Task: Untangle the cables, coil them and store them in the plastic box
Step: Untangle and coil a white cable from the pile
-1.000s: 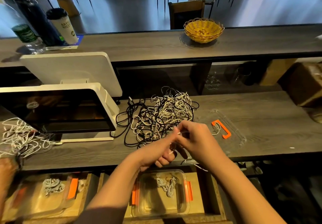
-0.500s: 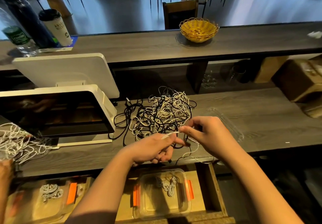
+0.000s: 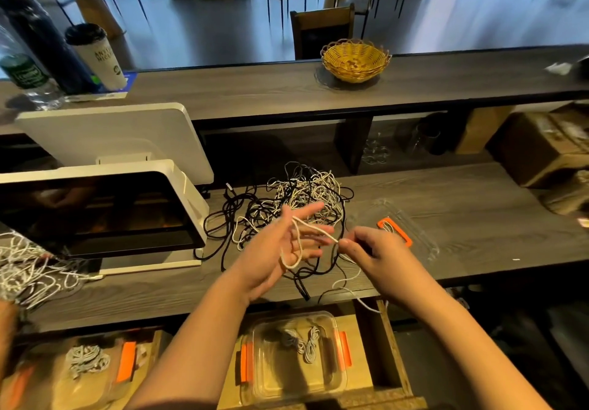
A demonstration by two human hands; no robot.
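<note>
Two hands worked one thin white cable [image 3: 314, 229] before the black-and-white tangled pile [image 3: 296, 205]: the left hand [image 3: 280, 247], fingers spread, carried its loop, the right hand [image 3: 373, 251] pinched it; slack might let the loop slip off.

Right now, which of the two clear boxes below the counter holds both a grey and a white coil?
The box directly under the hands, with orange clips on both sides; the left box shows only whitish coils.
</note>
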